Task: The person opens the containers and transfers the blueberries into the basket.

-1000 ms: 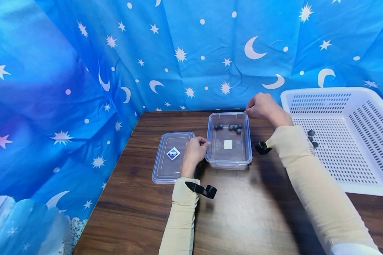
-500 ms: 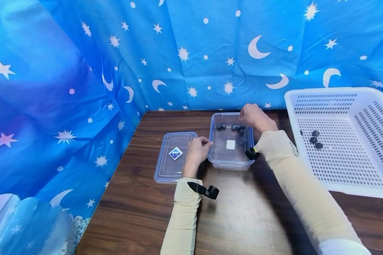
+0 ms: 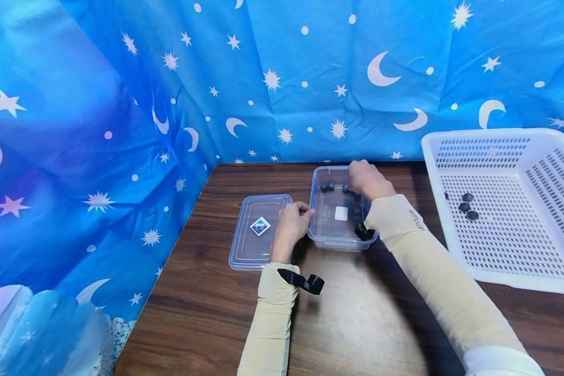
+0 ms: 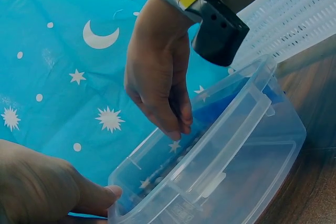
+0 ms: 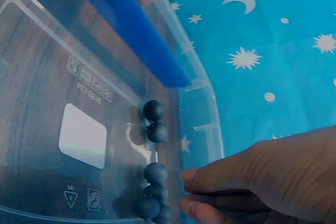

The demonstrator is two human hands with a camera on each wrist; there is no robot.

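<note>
A clear plastic food container (image 3: 329, 230) with blue edging stands uncovered on the wooden table. Several dark, round, blueberry-like balls (image 5: 156, 173) lie along the far part of its bottom. My left hand (image 3: 292, 224) grips the container's left rim, with the thumb tip right at the edge in the left wrist view. Over the far right corner, my right hand (image 4: 157, 77) points downward with thumb and fingertips close together inside the rim. In the right wrist view its fingertips (image 5: 189, 174) come right beside the balls; I cannot tell whether a ball is between them.
The container's clear lid (image 3: 251, 245), with a blue diamond label, lies left of it, partly under my left hand. A white slotted basket (image 3: 512, 230) at the right holds several similar dark balls (image 3: 468, 197). A blue curtain (image 3: 263, 78) hangs behind the table (image 3: 192, 292).
My right hand has moved left and down, from beside the container's far right corner to over and into it. The left hand keeps its hold; the whole view has shifted slightly.
</note>
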